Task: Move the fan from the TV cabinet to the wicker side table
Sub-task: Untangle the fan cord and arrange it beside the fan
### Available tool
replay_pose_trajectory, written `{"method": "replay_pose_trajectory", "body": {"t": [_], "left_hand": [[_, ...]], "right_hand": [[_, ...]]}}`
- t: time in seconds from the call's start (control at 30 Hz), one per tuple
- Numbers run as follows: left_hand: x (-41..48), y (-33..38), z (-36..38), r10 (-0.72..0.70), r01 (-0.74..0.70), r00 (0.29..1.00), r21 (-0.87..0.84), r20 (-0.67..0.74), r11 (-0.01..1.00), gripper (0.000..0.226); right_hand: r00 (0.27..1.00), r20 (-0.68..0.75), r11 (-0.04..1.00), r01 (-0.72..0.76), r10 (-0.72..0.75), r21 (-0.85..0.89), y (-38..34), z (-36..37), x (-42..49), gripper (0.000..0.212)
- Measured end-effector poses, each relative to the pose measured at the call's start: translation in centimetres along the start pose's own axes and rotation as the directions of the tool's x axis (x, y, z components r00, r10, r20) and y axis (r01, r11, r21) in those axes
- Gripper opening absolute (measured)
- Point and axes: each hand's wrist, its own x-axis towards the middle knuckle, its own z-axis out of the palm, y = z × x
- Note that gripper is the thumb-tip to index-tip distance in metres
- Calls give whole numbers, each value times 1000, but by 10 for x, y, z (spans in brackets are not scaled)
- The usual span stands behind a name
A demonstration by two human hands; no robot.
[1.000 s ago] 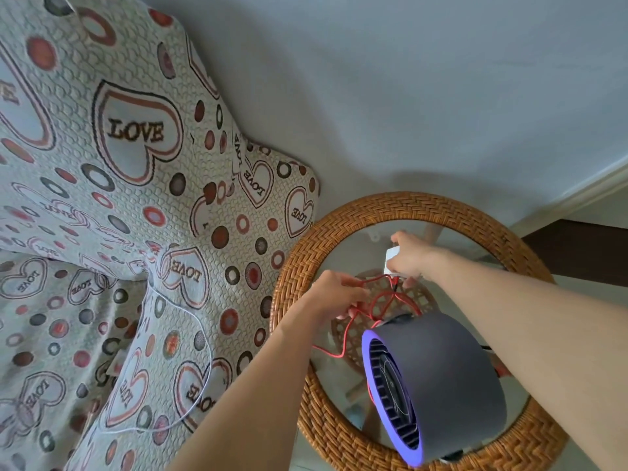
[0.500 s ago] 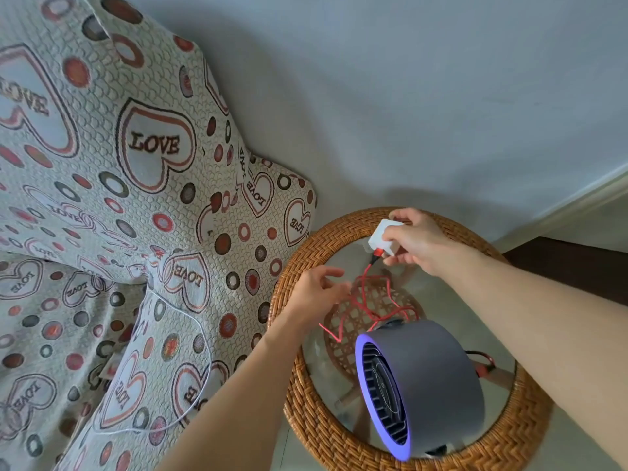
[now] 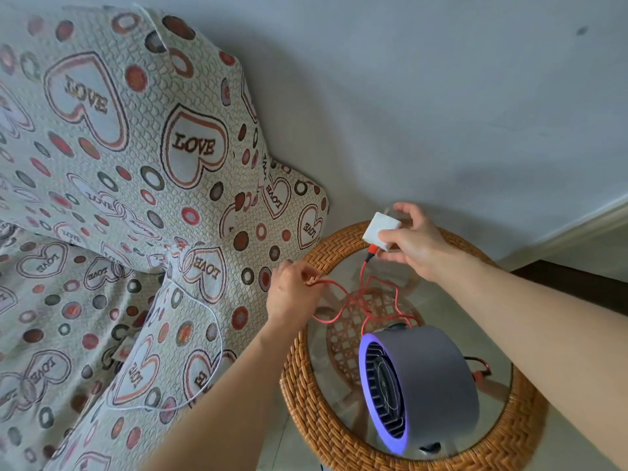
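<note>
A: What takes up most of the view?

B: A pale wall (image 3: 441, 96) at the top and right, and a sofa cover (image 3: 136, 198) printed with LOVE hearts and dots on the left. A thin white cord (image 3: 219, 338) loops over the cover.

A: And the fan?

B: The fan (image 3: 438, 379) stands on its edge on the glass top (image 3: 321, 365) of the round wicker side table (image 3: 339, 447), just beside the sofa. It is a grey drum, and its grille, ringed with purple light, faces left.

A: The hands?

B: Both are above the far half of the table. The right hand (image 3: 414, 243) grips a white plug block (image 3: 380, 231) between thumb and fingers. Its prongs point up and away, and one finger is raised behind it. The left hand (image 3: 292, 297) is curled, its fingertips pinching the red cable (image 3: 353, 300) near the table's left rim.

A: Where does that cable go?

B: From the plug block it drops in tangled loops over the glass to the top of the fan. More red shows behind the fan on the right.
</note>
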Motion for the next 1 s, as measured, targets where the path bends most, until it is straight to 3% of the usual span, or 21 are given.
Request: {"method": "replay_pose_trajectory", "body": {"t": [0.1,0.17,0.23,0.33,0.4,0.53,0.7,0.77,0.87,1.0], "left_hand": [[-8,10,-8,-61,56,987,-39,-148,998,43],[-11,18,-10,-173,151,974,-151,-144,977,45],[-14,27,-11,-293,260,955,-357,-44,897,43],[-22,39,-12,-321,321,939,-652,124,687,33],[-27,44,-15,-302,337,935,-719,184,608,31],[-29,55,-20,-266,333,938,-795,223,506,62],[-27,62,-32,-205,315,949,-747,240,586,66],[-27,63,-36,-176,284,959,-699,224,656,44],[-28,66,-41,-186,257,966,-561,182,787,21],[-33,71,-51,-252,289,957,-410,142,865,30]], "right_hand": [[999,42,1000,-1,2,-11,-10,12,-7,61],[997,83,997,8,-1,-72,-14,19,-11,52],[992,125,991,34,-17,-131,-17,25,-15,45],[979,191,966,114,-70,-233,-19,32,-22,40],[967,239,937,165,-91,-309,-17,36,-26,39],[941,331,910,198,-72,-365,-10,44,-30,32],[915,404,873,192,6,-448,-10,46,-37,25],[909,413,883,146,58,-446,-15,48,-42,27],[888,436,858,105,146,-502,-23,52,-49,52],[872,481,769,246,90,-590,-30,58,-57,44]]}}
